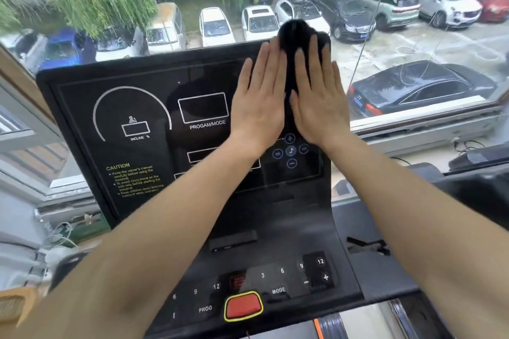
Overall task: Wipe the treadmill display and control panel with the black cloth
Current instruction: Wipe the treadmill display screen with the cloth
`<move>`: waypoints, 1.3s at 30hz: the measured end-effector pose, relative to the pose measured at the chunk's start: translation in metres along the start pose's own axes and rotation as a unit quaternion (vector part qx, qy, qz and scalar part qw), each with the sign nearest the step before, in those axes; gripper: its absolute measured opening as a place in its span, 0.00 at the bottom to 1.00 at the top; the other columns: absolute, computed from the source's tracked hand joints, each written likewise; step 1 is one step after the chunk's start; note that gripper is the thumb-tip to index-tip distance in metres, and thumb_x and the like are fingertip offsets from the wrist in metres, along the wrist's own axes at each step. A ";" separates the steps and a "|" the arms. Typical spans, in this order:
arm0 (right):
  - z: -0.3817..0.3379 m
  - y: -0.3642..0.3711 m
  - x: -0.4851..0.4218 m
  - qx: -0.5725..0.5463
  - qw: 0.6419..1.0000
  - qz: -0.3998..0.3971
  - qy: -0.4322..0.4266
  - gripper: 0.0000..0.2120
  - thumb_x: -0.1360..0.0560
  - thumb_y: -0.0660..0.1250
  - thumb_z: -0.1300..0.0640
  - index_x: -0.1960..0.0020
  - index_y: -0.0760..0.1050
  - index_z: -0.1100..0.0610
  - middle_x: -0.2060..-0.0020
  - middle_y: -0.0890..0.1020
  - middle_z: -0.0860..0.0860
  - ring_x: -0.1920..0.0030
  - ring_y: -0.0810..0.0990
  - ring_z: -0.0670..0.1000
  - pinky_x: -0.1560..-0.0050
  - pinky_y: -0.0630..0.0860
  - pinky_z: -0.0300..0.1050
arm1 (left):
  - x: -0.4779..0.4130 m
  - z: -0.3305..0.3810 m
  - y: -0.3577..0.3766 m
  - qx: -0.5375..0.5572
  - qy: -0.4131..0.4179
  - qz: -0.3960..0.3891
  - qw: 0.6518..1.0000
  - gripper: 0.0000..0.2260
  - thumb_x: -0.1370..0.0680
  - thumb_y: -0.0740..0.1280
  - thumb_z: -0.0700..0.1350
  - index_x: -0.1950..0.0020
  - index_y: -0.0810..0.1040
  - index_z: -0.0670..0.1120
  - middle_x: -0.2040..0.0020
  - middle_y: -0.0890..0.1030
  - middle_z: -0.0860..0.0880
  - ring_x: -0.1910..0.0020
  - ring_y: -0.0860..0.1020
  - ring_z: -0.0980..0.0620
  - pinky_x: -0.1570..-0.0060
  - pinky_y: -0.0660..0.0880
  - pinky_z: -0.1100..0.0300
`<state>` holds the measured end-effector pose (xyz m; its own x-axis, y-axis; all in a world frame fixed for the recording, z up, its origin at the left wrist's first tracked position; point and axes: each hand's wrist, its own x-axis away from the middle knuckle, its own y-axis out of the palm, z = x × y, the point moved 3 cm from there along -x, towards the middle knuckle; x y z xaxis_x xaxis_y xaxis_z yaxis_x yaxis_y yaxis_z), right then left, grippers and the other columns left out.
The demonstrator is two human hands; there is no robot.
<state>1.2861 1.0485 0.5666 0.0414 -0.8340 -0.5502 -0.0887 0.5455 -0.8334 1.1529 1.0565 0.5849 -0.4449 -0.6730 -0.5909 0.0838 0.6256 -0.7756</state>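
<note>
The left hand (259,99) and right hand (316,99), both flat with fingers spread, press the black cloth (294,36) against the treadmill display (154,107).

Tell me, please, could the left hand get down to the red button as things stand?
Probably yes: the left hand lies flat on the black cloth, not gripping, and nothing covers the red button below.

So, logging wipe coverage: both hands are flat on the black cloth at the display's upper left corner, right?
Not quite. The head view shows the left hand and right hand flat on the black cloth at the display's upper right corner, not the left.
</note>
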 end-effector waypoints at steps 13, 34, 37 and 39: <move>-0.023 -0.006 -0.012 0.006 1.000 0.012 -0.023 0.31 0.17 0.52 0.51 0.18 0.47 0.60 0.19 0.48 0.60 0.19 0.46 0.62 0.21 0.42 0.55 | 0.015 -0.015 -0.003 0.040 -0.052 0.008 0.998 0.26 0.15 0.47 0.46 0.19 0.46 0.37 0.19 0.47 0.38 0.19 0.46 0.42 0.22 0.43 0.46; -0.076 0.055 0.195 -0.070 0.992 -0.008 0.103 0.09 0.29 0.66 0.61 0.49 0.78 0.63 0.53 0.80 0.60 0.54 0.76 0.64 0.53 0.76 0.57 | 0.206 0.016 0.046 0.156 0.088 -0.035 0.983 0.10 0.21 0.60 0.38 0.48 0.81 0.45 0.50 0.79 0.47 0.54 0.75 0.45 0.57 0.72 0.53; -0.096 0.058 0.195 -0.063 0.993 -0.023 0.093 0.10 0.31 0.70 0.63 0.50 0.78 0.62 0.55 0.80 0.58 0.54 0.77 0.63 0.56 0.76 0.55 | 0.221 -0.003 0.047 0.173 0.066 -0.043 0.982 0.09 0.22 0.61 0.38 0.49 0.81 0.44 0.52 0.79 0.46 0.56 0.76 0.45 0.58 0.72 0.53; -0.113 0.059 0.191 -0.064 0.994 -0.036 0.076 0.11 0.32 0.72 0.63 0.50 0.79 0.61 0.55 0.81 0.57 0.55 0.77 0.62 0.57 0.76 0.54 | 0.230 -0.019 0.044 0.185 0.044 -0.040 0.981 0.09 0.22 0.62 0.38 0.49 0.81 0.44 0.52 0.79 0.46 0.56 0.76 0.46 0.57 0.73 0.54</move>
<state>1.1768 0.9121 0.4178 -0.0980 -0.8784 -0.4678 -0.2165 0.4776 -0.8515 1.0372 0.9372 0.4192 -0.5379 -0.6667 -0.5158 0.3556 0.3753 -0.8560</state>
